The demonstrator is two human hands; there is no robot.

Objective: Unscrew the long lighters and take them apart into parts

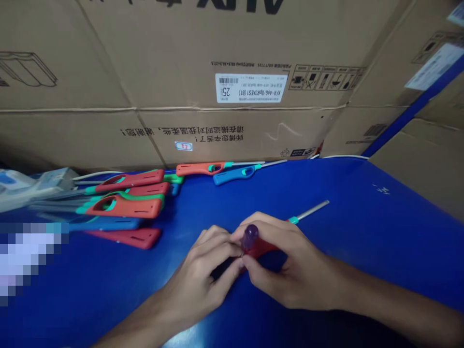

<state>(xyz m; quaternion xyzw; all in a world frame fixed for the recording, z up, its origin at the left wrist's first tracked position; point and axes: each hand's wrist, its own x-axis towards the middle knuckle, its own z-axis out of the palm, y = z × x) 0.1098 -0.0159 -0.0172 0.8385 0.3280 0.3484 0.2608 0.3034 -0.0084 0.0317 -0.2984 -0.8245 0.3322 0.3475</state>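
Note:
A red long-neck lighter (264, 245) lies beneath my hands, its turquoise collar and metal tube sticking out toward the upper right. Over its handle end stands a translucent purple handle (251, 234), round-topped, which looks like a small screwdriver's. The fingers and thumb of my right hand (290, 263) close around this purple handle, with the palm over the lighter. My left hand (208, 263) is closed at the lighter's handle end, thumb and fingertips pressed together beside the purple piece. The screwdriver's tip and the part it meets are hidden by my fingers.
Several long-neck lighters (125, 205) in red, orange, green and blue are piled at left. An orange lighter (195, 168) and a blue lighter (232, 177) lie along the cardboard wall (188, 87). A whitish object (54, 181) is at far left on the blue table (362, 241).

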